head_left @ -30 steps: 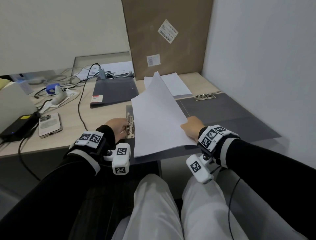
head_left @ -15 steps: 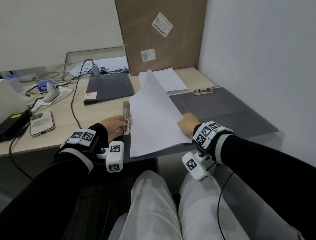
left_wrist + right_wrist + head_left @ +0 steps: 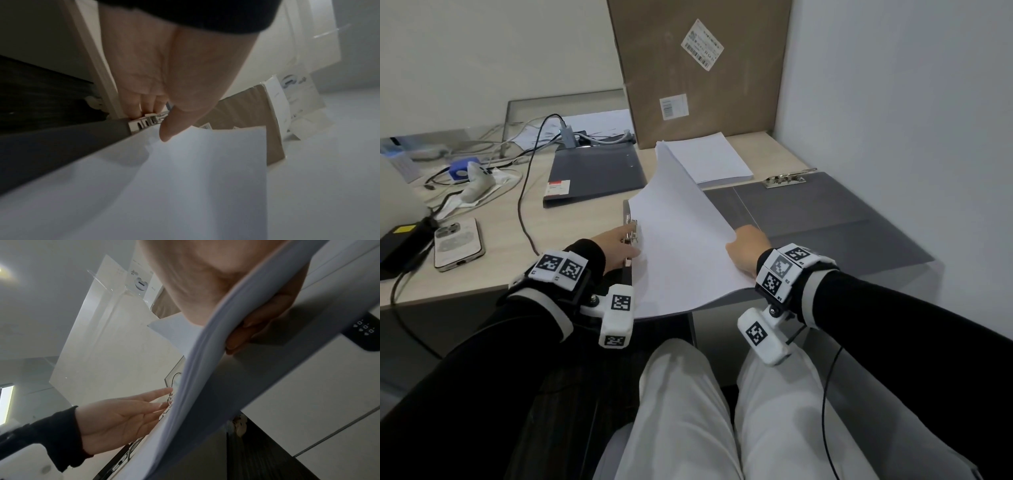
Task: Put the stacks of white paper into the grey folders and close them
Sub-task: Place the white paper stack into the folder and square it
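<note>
A tall brown cardboard box (image 3: 698, 72) stands against the wall beyond both hands. A large open grey folder (image 3: 825, 219) lies flat on the light wooden desk (image 3: 493, 267), reaching from under the left hand out past the right hand. On it rests a thick stack of white paper (image 3: 681, 246), its right edge raised. The right hand (image 3: 748, 251) grasps that raised edge, thumb above and fingers (image 3: 265, 319) curled beneath. A second flat white paper stack (image 3: 709, 159) lies beyond the right hand. A closed grey folder (image 3: 594, 174) lies beyond the left hand. The left hand (image 3: 616, 248) is relaxed, straight fingers (image 3: 152, 398) touching the silver metal clip (image 3: 147, 123) at the held stack's left edge.
</note>
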`<state>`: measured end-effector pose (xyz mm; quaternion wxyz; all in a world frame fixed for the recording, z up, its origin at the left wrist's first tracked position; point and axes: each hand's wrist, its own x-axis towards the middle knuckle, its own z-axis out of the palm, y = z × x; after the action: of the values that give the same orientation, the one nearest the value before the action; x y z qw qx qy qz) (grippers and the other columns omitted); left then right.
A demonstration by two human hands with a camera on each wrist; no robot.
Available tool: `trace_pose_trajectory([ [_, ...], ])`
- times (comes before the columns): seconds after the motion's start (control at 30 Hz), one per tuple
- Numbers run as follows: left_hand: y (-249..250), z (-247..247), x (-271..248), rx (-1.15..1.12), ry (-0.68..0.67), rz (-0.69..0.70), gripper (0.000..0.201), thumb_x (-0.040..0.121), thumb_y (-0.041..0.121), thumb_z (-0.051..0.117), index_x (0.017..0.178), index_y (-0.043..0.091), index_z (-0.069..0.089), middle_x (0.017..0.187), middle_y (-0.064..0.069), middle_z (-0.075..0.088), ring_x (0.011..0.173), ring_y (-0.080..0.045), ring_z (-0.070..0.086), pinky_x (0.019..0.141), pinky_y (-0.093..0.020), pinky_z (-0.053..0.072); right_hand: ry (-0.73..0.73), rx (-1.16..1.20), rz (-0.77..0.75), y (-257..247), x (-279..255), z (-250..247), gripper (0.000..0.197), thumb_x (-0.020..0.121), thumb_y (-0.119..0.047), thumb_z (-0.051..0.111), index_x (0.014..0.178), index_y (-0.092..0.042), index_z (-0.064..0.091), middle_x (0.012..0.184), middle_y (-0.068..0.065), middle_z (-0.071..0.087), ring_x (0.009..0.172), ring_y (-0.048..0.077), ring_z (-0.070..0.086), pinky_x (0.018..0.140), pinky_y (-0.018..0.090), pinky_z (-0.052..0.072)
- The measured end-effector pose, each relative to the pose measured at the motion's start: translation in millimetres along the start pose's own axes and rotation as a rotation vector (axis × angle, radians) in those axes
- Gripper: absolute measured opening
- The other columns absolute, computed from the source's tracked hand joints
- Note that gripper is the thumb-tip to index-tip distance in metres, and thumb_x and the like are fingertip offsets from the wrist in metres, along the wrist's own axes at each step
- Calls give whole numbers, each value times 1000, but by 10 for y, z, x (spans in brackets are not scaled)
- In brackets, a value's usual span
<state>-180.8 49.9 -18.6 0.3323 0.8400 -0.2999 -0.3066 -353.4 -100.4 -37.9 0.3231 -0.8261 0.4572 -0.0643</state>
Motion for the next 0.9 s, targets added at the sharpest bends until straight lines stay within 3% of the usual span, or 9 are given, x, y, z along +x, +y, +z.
trace_pose_trajectory([
  [0.07, 82, 16, -39, 222, 15, -18, 71, 88, 12, 56, 149, 25, 24, 150, -12, 37, 131, -32, 44, 111, -33, 34, -5, 1, -3, -3, 0, 3, 14, 86, -5, 42, 80, -6, 54, 84, 11, 58, 75, 28, 52, 66, 26, 40],
  [0.17, 167, 46, -42, 372, -6, -42, 69, 91, 18, 56, 150, 23, 21, 156, -8, 27, 140, -28, 32, 111, -30, 27, -8, -3, -2, 14, 4, 6, 22, 87, -4, 41, 66, -7, 47, 84, 11, 55, 74, 27, 50, 65, 27, 38],
  [0.3, 192, 79, -16, 541, -42, -69, 67, 89, 28, 60, 148, 26, 29, 154, -9, 30, 140, -27, 33, 113, -31, 27, -6, 6, -3, 20, -7, 0, 20, 88, -4, 41, 69, -7, 48, 84, 11, 55, 76, 28, 51, 66, 27, 38],
  [0.43, 170, 97, -9, 602, -14, -68, 68, 84, 34, 64, 145, 31, 34, 155, -9, 28, 139, -27, 34, 112, -32, 29, -12, 9, 4, 10, -9, -15, 28, 87, -3, 41, 60, -11, 39, 71, 6, 49, 75, 28, 49, 56, 24, 35],
  [0.53, 168, 104, 7, 623, -6, -69, 67, 83, 33, 65, 144, 32, 36, 155, -10, 27, 138, -28, 35, 111, -32, 31, -56, 35, 31, -41, -38, -75, 27, 88, -2, 41, 62, -10, 39, 72, 8, 48, 78, 28, 47, 66, 27, 36],
  [0.63, 175, 112, 18, 632, -6, -69, 67, 83, 32, 65, 144, 31, 36, 155, -10, 26, 139, -28, 34, 113, -33, 32, -114, -20, 16, -73, -59, -200, 13, 91, -7, 43, 90, 0, 54, 88, 11, 54, 87, 29, 51, 72, 27, 37],
  [0.73, 185, 118, 16, 631, 4, -71, 66, 84, 29, 65, 143, 30, 37, 155, -9, 27, 138, -28, 36, 111, -32, 33, -132, -91, 29, -29, -57, -320, 58, 90, -26, 55, 136, 2, 34, 127, 14, 52, 115, 29, 53, 79, 27, 39],
  [0.8, 192, 122, 32, 641, 7, -71, 66, 83, 30, 65, 143, 30, 38, 155, -9, 26, 137, -28, 37, 111, -32, 34, -119, -154, 24, 27, -35, -365, 80, 86, -39, 61, 143, 1, 21, 138, 14, 46, 124, 30, 50, 83, 29, 41],
  [0.9, 213, 123, 37, 666, 10, -70, 65, 84, 30, 64, 143, 30, 38, 155, -10, 25, 137, -28, 37, 111, -32, 35, -28, -323, -20, 61, 28, -411, 101, 78, -55, 64, 149, -5, 12, 148, 17, 32, 137, 35, 32, 106, 43, 37],
])
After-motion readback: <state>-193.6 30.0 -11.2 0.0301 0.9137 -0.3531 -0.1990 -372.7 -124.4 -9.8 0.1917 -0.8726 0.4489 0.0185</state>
